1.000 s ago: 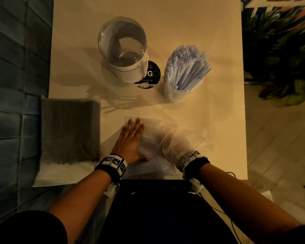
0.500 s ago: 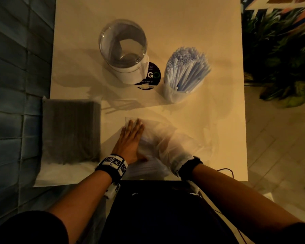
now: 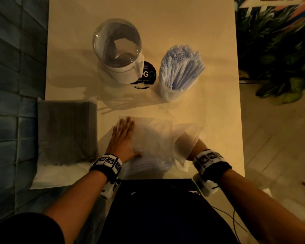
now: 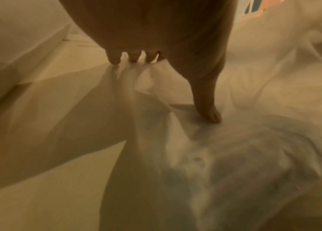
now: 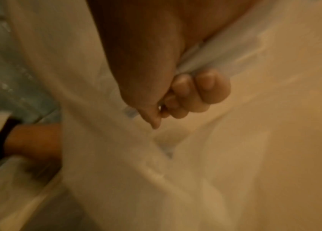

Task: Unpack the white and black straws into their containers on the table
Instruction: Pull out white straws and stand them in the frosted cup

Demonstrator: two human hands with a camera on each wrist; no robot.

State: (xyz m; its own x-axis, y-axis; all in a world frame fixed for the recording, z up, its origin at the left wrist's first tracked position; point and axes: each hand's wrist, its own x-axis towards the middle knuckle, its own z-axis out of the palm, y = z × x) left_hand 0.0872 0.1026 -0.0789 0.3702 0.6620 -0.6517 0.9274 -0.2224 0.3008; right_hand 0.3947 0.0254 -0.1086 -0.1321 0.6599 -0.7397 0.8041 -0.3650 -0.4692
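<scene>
My left hand lies flat on the clear plastic bag at the near edge of the table. Its fingers are straight and close together, tips pressing the film; the thumb presses the bag farther in. My right hand is inside the bag's open end, fingers curled tight around a bundle of white straws, thumb closed against them. In the head view this hand shows only dimly through the film.

Containers: a clear cup stands at the far right, packed with upright white straws that lean right. To its left stands a clear glass jar; I cannot tell whether anything is in it. A flat pack of black straws lies sealed at the left table edge, apart from my left hand.
</scene>
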